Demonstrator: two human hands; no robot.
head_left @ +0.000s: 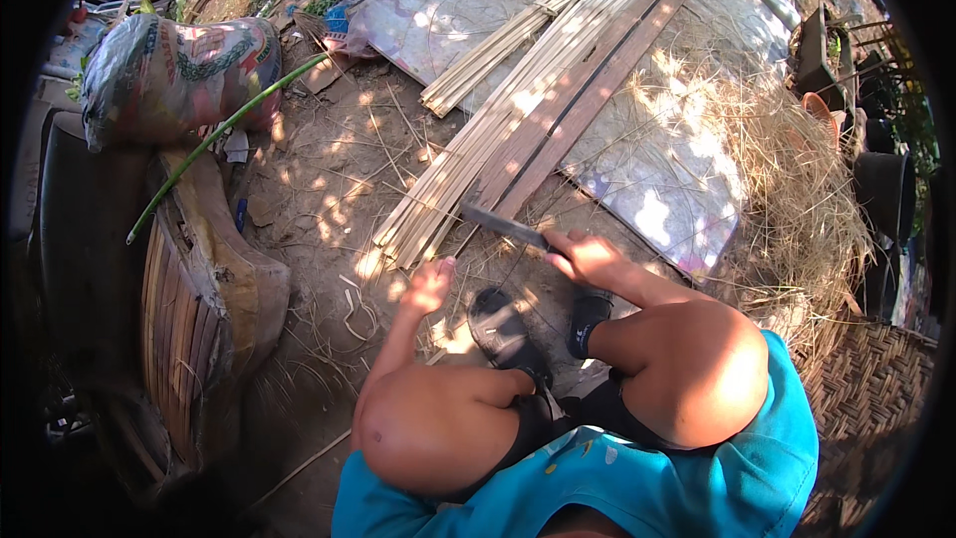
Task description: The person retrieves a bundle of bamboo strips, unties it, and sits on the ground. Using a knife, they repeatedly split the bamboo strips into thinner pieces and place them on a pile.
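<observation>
My right hand (585,257) is closed round the handle of a large knife (506,225). Its broad dark blade points left, over the near end of the brown wooden planks (543,144). Lower and to the left, my left hand (428,286) is closed, the fingertips pinched together. A thin dark strip seems to run up from them toward the blade, but it is too fine to name. Just beyond that hand lie the near ends of a long bundle of pale split-bamboo strips (478,164), beside the planks.
A second strip bundle (488,60) lies on a patterned sheet (647,189). Dry straw (787,179) is heaped at right, above a woven mat (866,399). At left are a stuffed sack (184,75), a green stalk (224,130) and a curved wooden piece (244,289). My shoes (506,329) rest on dirt.
</observation>
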